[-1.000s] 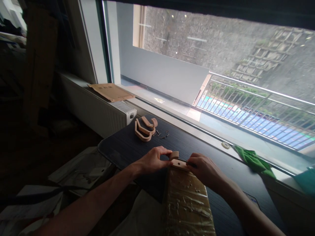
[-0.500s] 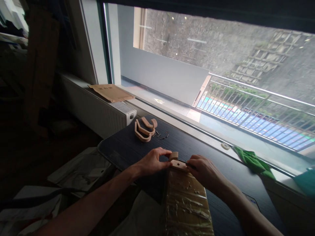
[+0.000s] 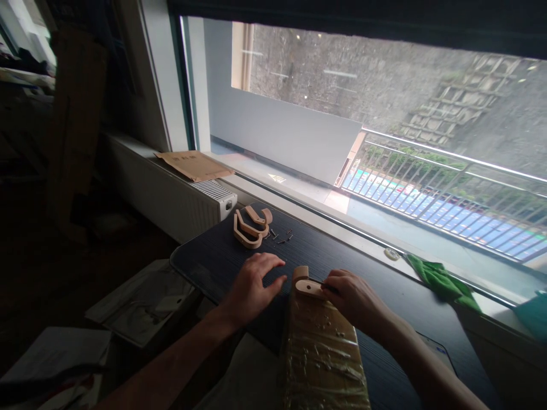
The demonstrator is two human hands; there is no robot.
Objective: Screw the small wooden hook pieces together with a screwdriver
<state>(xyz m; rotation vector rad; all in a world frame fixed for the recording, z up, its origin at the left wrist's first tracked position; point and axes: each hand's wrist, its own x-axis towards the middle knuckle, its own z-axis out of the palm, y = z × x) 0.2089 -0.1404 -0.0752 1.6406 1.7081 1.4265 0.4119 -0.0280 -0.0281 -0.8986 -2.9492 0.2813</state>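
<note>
A pale wooden hook (image 3: 308,288) with a screw hole rests at the far end of a tape-wrapped cardboard box (image 3: 325,353). My right hand (image 3: 348,290) is closed on the hook's right end; a thin dark edge shows by its fingers, too small to name. Just left of the hook, my left hand (image 3: 256,285) is open, thumb and fingers apart, touching nothing. More wooden hooks (image 3: 248,241) lie at the table's far left corner, with several small screws (image 3: 282,236) beside them.
The dark table (image 3: 205,256) stands against the window sill. A green cloth (image 3: 444,282) and a roll of clear tape (image 3: 391,254) lie along the sill. A phone (image 3: 440,350) is partly behind my right forearm. A brown envelope (image 3: 194,164) tops the radiator (image 3: 171,193).
My left hand has let go of the hook's left end and drawn back to the left, fingers spread. My right hand has kept its place on the hook.
</note>
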